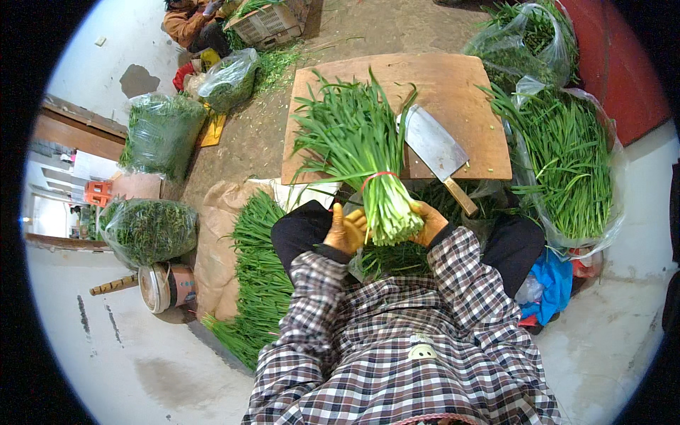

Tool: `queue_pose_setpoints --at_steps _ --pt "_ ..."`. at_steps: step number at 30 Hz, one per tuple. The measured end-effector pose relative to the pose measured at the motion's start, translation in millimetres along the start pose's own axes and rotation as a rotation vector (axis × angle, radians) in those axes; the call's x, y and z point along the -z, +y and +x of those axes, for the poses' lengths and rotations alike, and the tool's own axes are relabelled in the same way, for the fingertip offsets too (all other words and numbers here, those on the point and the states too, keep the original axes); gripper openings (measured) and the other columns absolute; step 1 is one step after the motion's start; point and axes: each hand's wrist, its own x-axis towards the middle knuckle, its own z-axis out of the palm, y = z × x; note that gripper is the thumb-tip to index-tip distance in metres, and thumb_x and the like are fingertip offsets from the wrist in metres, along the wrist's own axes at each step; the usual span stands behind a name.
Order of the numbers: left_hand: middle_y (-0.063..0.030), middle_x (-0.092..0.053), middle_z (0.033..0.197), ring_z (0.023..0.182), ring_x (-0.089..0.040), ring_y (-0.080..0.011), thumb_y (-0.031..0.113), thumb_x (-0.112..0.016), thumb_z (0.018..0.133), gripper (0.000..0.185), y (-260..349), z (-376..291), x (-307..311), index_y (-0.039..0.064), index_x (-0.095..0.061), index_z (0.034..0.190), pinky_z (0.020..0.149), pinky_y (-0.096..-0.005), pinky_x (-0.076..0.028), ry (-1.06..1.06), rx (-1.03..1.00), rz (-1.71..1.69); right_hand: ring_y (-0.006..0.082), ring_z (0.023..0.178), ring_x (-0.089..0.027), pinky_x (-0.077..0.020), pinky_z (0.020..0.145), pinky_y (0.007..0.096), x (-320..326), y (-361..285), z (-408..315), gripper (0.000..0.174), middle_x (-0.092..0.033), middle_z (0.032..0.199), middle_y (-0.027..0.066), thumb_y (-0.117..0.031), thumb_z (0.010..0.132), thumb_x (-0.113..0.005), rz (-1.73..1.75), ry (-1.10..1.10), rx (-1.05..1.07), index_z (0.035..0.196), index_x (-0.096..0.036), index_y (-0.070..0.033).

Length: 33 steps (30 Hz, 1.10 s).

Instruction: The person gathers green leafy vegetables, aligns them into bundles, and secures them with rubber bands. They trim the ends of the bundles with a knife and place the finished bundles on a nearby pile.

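A thick bunch of green garlic chives (366, 143), bound with a red band (379, 176) near its pale cut ends, lies with its leaves over a wooden board (451, 79). My right hand (430, 220) grips the cut end from the right side. My left hand (348, 228) is at the left of the cut end, palm up with fingers apart; whether its fingertips touch the stems is hard to tell. A cleaver (433, 141) rests on the board right of the bunch, its wooden handle (460, 195) jutting over the near edge.
Loose chives (260, 281) lie on tan sacking (218, 249) at my left. An open plastic bag of chives (568, 164) stands at right. Full bags (162, 133) and a lidded bucket (167, 287) line the left side. A co-worker (186, 24) sits beside a crate (265, 24) at upper left.
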Motion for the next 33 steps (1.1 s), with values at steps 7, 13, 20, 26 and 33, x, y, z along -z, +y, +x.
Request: queue_pose_setpoints --at_steps 7,13,20,26,33 --pt "-0.0201 -0.034 0.140 0.128 -0.034 -0.0366 0.067 -0.054 0.076 0.088 -7.9 69.3 -84.4 0.006 -0.035 0.136 0.105 -0.0592 -0.028 -0.401 -0.343 -0.636 0.0293 0.099 -0.058 -0.0480 0.086 0.0424 -23.9 4.0 -46.2 0.035 -0.058 0.110 0.0209 -0.025 0.094 -0.044 0.181 -0.162 -0.237 0.121 -0.051 -0.003" --pt "-0.0194 -0.058 0.116 0.104 -0.059 -0.0333 0.054 -0.064 0.077 0.074 27.6 25.4 -86.7 -0.001 -0.049 0.124 0.093 -0.0489 -0.046 -0.178 -0.073 -0.528 0.0200 0.105 -0.058 -0.0502 0.078 0.0362 -106.3 -40.3 -124.8 0.030 -0.058 0.118 0.0133 -0.010 0.086 -0.055 -1.965 0.771 1.039 0.115 -0.058 -0.001" --pt "-0.0175 -0.059 0.115 0.101 -0.061 -0.0309 0.049 -0.064 0.079 0.067 25.9 18.1 -86.6 0.001 -0.050 0.123 0.090 -0.0478 -0.049 -0.084 -0.339 -0.393 0.0318 0.107 -0.053 -0.0472 0.082 0.0406 -83.6 18.1 -104.0 0.039 -0.056 0.115 0.0186 -0.007 0.077 -0.061 -2.326 0.272 0.685 0.115 -0.056 -0.005" --pt "-0.0177 -0.060 0.115 0.103 -0.060 -0.0313 0.051 -0.061 0.081 0.066 31.7 3.4 -81.8 -0.001 -0.051 0.122 0.091 -0.0484 -0.048 -0.137 -0.278 -0.522 0.0370 0.102 -0.054 -0.0435 0.090 0.0435 -88.4 11.0 -104.4 0.041 -0.056 0.114 0.0191 -0.004 0.078 -0.056 -1.975 0.469 1.077 0.119 -0.053 -0.002" --pt "-0.0160 -0.055 0.124 0.111 -0.055 -0.0319 0.054 -0.055 0.084 0.067 34.1 -8.3 -77.9 0.004 -0.048 0.128 0.097 -0.0499 -0.043 -0.179 -0.383 -0.504 0.0181 0.081 -0.065 -0.0511 0.079 0.0291 -65.7 13.4 -98.7 0.026 -0.068 0.093 0.0123 -0.003 0.084 -0.059 -1.255 0.820 0.240 0.110 -0.061 0.001"
